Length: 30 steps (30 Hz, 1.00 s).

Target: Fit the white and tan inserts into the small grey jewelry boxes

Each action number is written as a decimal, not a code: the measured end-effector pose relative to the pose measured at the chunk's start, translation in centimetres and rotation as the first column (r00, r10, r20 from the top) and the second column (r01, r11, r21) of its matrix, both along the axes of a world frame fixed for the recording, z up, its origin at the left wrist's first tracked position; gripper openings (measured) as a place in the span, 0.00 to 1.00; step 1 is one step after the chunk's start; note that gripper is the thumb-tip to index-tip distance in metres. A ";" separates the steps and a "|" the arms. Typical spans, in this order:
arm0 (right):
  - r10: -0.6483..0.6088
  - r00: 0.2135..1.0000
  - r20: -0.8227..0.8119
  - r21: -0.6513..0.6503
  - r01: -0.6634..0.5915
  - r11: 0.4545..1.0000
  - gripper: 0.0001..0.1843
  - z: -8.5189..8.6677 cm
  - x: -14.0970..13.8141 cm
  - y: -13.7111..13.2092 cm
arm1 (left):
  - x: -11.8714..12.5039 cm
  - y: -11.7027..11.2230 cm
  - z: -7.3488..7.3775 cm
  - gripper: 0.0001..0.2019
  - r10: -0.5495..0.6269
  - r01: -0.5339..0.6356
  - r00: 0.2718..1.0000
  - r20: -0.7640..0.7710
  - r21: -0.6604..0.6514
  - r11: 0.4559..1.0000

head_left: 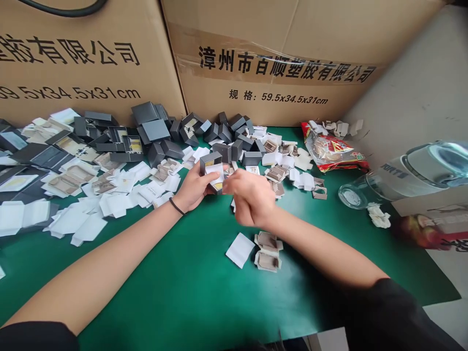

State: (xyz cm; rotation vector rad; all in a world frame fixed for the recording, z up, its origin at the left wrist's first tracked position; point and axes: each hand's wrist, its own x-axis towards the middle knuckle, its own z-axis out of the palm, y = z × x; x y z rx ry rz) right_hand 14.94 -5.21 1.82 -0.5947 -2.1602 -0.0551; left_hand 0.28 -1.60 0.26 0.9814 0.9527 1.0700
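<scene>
Brown corrugated cartons (281,29) with flat, black-printed faces are standing along the far side, glossy tape is stretching across the right one, and smooth green sheeting (164,292) is covering the surface before us, catching a soft sheen near the middle. Close to the centre, our left hand (195,185) is clasping a small dark box (210,160), stiff-walled and square-edged, its thumb lying over a white paper piece (215,169) inside; a bit of yellow is showing at the box's near edge. Our right hand (252,195) is hanging just to the right of the box with its fingers curled inward, and we cannot tell whether its hidden fingertips are pinching anything. Around our left wrist a thin black band (177,206) is circling. Nearer to us, a flat white square (240,250) is lying beside a greyish-tan insert (268,251), moulded into two shallow hollows with flared tabs. Far left, we are seeing matte dark boxes (149,119) heaping up, with creased white card pieces (76,219) spreading in front of them. Far right, a crinkly red packet (332,148) is shining beside paper scraps, while a clear, rounded bottle (402,170) is occupying the right side, near a crumpled white tissue (379,215).
</scene>
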 end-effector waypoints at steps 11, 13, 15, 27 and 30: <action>-0.188 0.967 0.172 -0.027 0.195 0.980 0.15 -2.5 1.1 2.4 | -0.4 0.1 -1.6 0.15 0.035 -0.031 0.994 -0.108 0.043 0.999; -0.172 0.971 0.164 -0.037 0.180 0.983 0.13 -2.5 1.1 2.3 | -0.4 0.1 -1.7 0.14 0.071 -0.066 0.990 -0.124 0.045 0.997; -0.153 0.972 0.176 -0.057 0.165 0.985 0.12 -2.5 1.1 2.3 | -0.4 0.1 -1.8 0.15 0.098 -0.091 0.985 -0.141 0.057 0.994; -0.080 0.967 0.243 -0.049 0.095 0.994 0.15 -2.5 0.3 2.5 | -0.3 0.1 -2.0 0.14 0.279 -0.188 0.900 -0.335 0.279 0.942; -0.050 0.972 0.230 -0.096 0.074 0.993 0.15 -2.6 0.3 2.5 | -0.4 -0.1 -1.8 0.12 0.306 -0.195 0.884 -0.354 0.315 0.929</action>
